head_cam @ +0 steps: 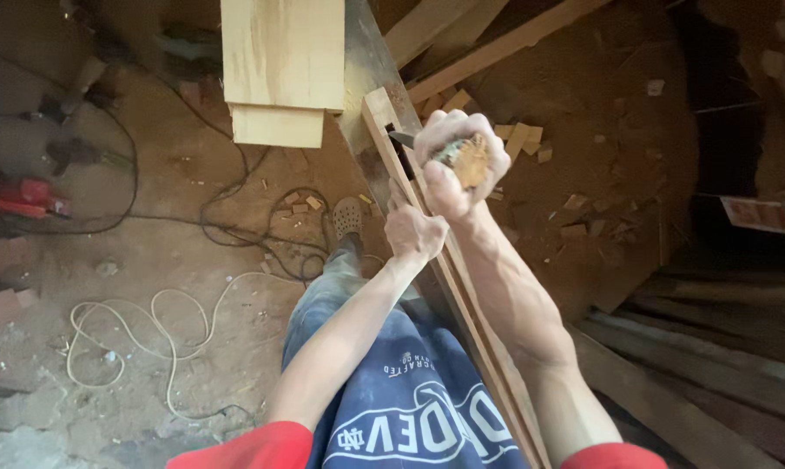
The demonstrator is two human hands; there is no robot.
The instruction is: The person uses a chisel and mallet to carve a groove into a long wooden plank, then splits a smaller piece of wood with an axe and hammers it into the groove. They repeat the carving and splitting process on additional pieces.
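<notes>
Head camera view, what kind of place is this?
Probably a rough woodworking shop. The right hand grips a chisel at a slot in a long rail, offcuts and cables lie on the dirt floor, and planks are stacked nearby.

A red-and-white rectangular printed sheet [764,214] lies at the right edge.

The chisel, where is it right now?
In the head view, the chisel is right of centre near the top, gripped in the right hand, its blade in the slot of the long wooden strip, just above the left hand.
</notes>
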